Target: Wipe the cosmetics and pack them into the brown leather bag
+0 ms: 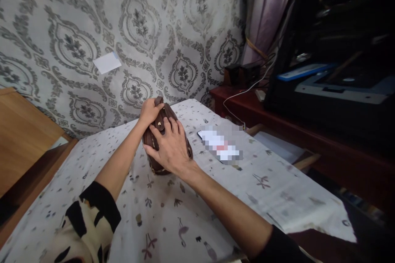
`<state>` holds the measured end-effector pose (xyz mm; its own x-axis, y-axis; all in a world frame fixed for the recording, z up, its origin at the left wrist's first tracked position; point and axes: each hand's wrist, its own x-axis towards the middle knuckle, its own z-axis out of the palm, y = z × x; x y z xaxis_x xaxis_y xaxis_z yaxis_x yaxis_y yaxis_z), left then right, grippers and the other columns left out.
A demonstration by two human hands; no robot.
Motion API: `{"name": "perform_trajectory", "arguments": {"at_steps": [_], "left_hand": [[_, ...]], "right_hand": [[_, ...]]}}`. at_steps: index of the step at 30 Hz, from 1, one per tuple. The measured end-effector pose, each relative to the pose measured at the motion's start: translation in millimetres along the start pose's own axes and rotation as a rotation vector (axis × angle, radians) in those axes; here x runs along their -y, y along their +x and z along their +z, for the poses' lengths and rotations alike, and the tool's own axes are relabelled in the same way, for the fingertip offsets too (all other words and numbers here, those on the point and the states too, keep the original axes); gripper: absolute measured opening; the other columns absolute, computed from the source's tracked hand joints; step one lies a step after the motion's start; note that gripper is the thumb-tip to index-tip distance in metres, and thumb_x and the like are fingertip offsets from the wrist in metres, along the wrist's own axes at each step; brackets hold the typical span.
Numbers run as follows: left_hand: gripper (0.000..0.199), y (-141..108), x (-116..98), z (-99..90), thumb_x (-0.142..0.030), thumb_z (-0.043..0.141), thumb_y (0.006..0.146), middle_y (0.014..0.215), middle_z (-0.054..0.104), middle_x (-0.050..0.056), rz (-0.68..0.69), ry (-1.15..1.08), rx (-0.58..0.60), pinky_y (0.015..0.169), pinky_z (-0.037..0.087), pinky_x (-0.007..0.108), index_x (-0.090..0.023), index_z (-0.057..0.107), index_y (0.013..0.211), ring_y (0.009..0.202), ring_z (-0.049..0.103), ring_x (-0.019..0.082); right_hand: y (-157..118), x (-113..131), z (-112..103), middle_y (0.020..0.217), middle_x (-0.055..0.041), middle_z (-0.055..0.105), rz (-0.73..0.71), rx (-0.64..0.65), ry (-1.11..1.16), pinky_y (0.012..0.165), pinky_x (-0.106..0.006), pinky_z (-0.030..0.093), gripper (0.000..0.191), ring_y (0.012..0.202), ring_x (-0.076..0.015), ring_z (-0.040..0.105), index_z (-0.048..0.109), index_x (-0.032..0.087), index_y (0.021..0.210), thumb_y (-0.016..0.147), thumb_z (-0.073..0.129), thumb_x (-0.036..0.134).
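Observation:
A small brown leather handbag [159,126] with a gold-coloured stud and gold trim along its edges rests on the patterned cloth, near the middle of the head view. My left hand [150,111] is closed round its far left part, beside the strap; the undersides of those fingers are hidden. Across the near part of the bag lies my right hand [171,144], palm down with fingers spread, touching it and covering much of its surface. To the right of the bag a phone [219,146] with a lit, blurred-out screen lies flat.
The white printed cloth [173,222] covers the table, which meets a patterned wall [138,20] at the back. A wooden panel [27,139] stands left. On the right are a dark red stand [240,98], a white cable [236,95] and a large black screen [327,41].

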<state>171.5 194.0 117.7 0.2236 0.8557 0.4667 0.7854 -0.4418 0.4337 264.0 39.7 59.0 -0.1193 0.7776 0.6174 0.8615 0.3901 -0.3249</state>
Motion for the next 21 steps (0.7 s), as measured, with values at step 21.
{"name": "perform_trajectory", "arguments": {"at_steps": [21], "left_hand": [[0.027,-12.8,-1.4,-4.5,-0.035,0.065,0.076,0.054,0.043,-0.005,-0.068,-0.311,0.096,0.054,0.033,0.027,-0.020,0.049,0.060,0.054,0.040,0.013]], "right_hand": [[-0.3,-2.8,4.8,0.149,-0.0211,0.047,-0.017,-0.021,-0.007,0.118,-0.057,0.021,0.062,0.142,-0.0393,0.036,0.057,0.021,0.141,0.092,0.054,0.059]]}}
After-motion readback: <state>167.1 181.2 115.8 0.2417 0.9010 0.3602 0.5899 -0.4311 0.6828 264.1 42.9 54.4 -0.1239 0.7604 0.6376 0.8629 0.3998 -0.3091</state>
